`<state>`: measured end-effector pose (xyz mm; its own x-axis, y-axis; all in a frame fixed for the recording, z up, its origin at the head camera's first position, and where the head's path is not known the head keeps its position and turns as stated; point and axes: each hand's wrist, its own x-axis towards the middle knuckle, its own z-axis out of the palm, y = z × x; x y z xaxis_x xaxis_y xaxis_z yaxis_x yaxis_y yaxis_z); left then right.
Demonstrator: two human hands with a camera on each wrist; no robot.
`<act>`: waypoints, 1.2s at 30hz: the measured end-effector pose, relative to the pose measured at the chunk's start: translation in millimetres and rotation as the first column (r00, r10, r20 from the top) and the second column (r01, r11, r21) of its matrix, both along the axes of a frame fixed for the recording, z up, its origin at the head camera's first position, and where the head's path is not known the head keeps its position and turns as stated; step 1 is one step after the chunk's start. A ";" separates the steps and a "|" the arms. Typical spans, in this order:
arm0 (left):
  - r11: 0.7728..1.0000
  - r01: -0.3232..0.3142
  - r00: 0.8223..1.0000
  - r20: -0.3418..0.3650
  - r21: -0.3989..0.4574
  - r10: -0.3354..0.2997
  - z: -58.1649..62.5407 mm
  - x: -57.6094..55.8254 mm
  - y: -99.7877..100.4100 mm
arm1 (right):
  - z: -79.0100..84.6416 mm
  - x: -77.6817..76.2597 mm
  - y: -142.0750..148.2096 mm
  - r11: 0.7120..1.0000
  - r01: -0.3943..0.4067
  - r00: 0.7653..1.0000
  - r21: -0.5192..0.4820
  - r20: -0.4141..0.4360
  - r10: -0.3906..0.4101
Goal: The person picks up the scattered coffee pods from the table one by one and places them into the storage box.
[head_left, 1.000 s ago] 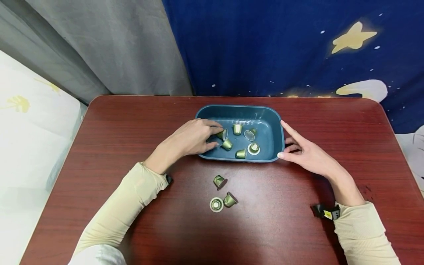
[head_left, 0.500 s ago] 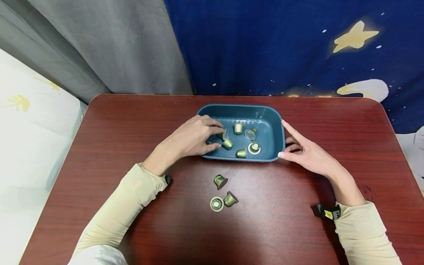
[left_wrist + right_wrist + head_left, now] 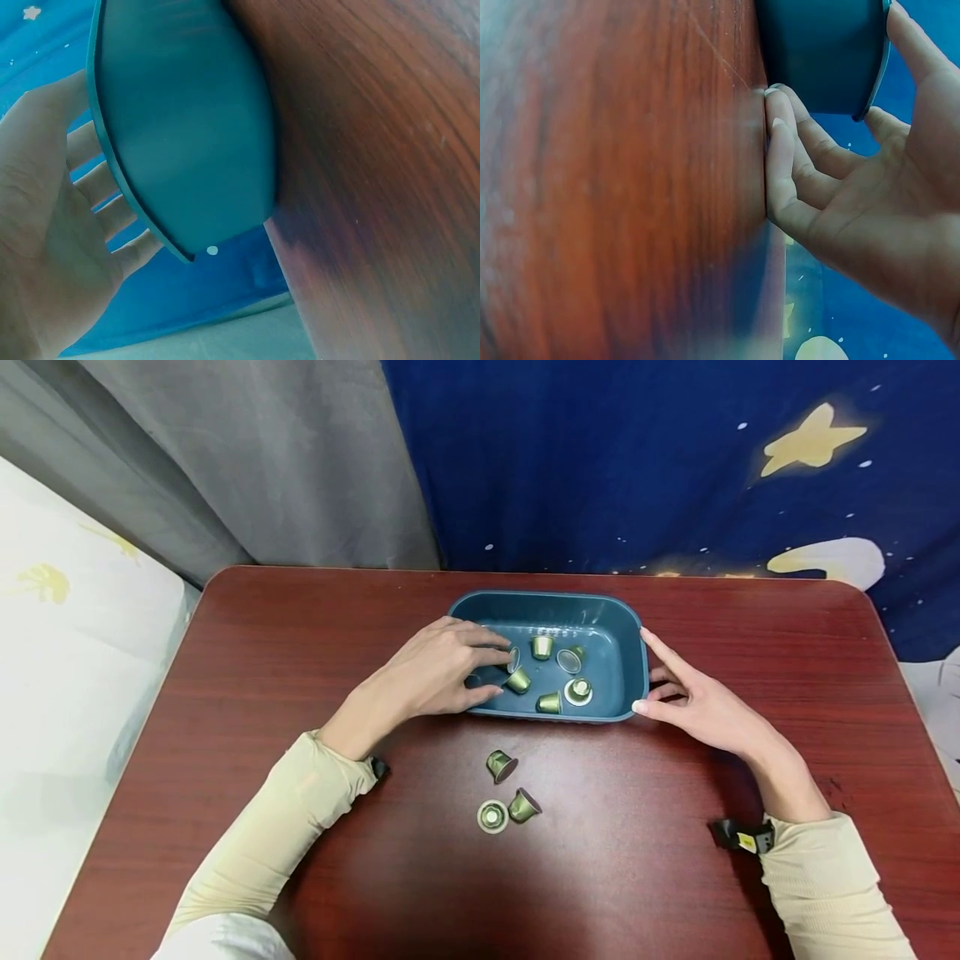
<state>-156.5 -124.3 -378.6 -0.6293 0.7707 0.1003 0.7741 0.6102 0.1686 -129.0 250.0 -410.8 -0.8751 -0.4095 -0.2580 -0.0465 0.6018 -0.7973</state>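
Head view: the bin [image 3: 551,610] stands near the far edge of the table [image 3: 637,885], and six green capsules [image 3: 542,648] show inside it. Three more capsules [image 3: 502,766] lie on the table in front of the bin, two of them side by side. The left hand [image 3: 431,670] reaches over the bin's left end, thumb well apart from its fingers, fingertips close to two of the capsules; whether it touches either, I cannot tell. The right hand [image 3: 701,702] spans the bin's right end, index finger and thumb spread and touching the rim. Behind the table hang a grey curtain [image 3: 322,460] and a blue curtain [image 3: 585,460]

Left wrist view: the fingers stand apart, with blue showing between them, and pass behind the bin's rim, which hides their tips

Right wrist view: two digits meet the bin's rim, wide apart; the other three are bent close together beside the table's edge
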 end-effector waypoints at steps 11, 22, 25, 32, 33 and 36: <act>1.000 -0.013 1.000 0.002 0.019 0.013 3.6 5.8 -2.0 | -0.9 -3.4 -0.8 1.000 0.014 0.999 0.017 -0.031 -0.013; 0.990 0.061 0.997 -0.058 0.126 -0.054 8.3 21.1 -3.4 | 9.6 1.1 -1.8 0.999 0.001 1.000 -0.037 -0.030 -0.002; 0.986 0.072 0.995 -0.077 0.152 -0.061 8.1 26.2 -3.6 | 9.9 1.3 -2.0 0.998 0.001 0.999 -0.055 -0.038 -0.003; 0.979 0.108 0.991 -0.099 0.170 -0.092 10.1 38.7 -3.5 | 8.5 3.1 -2.1 0.997 0.029 0.999 -0.070 -0.039 -0.032; 0.978 0.113 0.990 -0.103 0.173 -0.096 10.5 40.9 -3.5 | 8.2 3.3 -2.0 0.997 0.030 0.999 -0.070 -0.041 -0.033; 0.973 0.132 0.987 -0.119 0.191 -0.110 11.4 47.7 -3.0 | 7.3 3.8 -1.7 0.997 0.031 0.998 -0.073 -0.044 -0.034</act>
<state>-108.9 -127.3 -367.2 -0.5097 0.7988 0.3197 0.8604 0.4736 0.1882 -125.2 248.3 -403.5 -0.8984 -0.3968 -0.1883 -0.0652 0.5444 -0.8363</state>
